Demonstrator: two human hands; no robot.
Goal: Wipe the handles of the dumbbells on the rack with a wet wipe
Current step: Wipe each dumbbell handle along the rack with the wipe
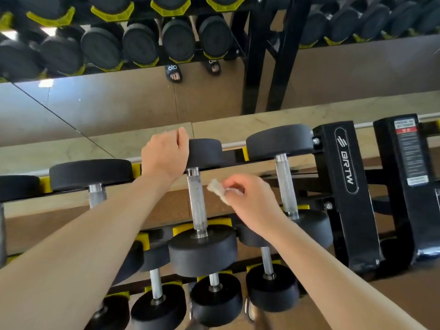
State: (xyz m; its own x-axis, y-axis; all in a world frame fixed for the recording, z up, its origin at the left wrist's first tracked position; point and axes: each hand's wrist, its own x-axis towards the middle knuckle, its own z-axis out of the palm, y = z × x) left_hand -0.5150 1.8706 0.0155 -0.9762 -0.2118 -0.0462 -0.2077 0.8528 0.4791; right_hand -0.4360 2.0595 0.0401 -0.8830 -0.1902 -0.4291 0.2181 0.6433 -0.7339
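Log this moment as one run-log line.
left hand: gripping far dumbbell head | right hand: holding wet wipe | wipe beside handle, no contact visible

Pretty clearly a gym, free-weights corner. There's a tiered black steel rack (342,186) with yellow cradles (201,224), loaded with rubber-headed dumbbells (202,251) with knurled chrome handles (196,201). The rack's upright has a BRTW logo, and next to it there's a warning sticker (410,153). A big wall mirror (119,98) behind it reflects the same rows of dumbbells and the tan floor.
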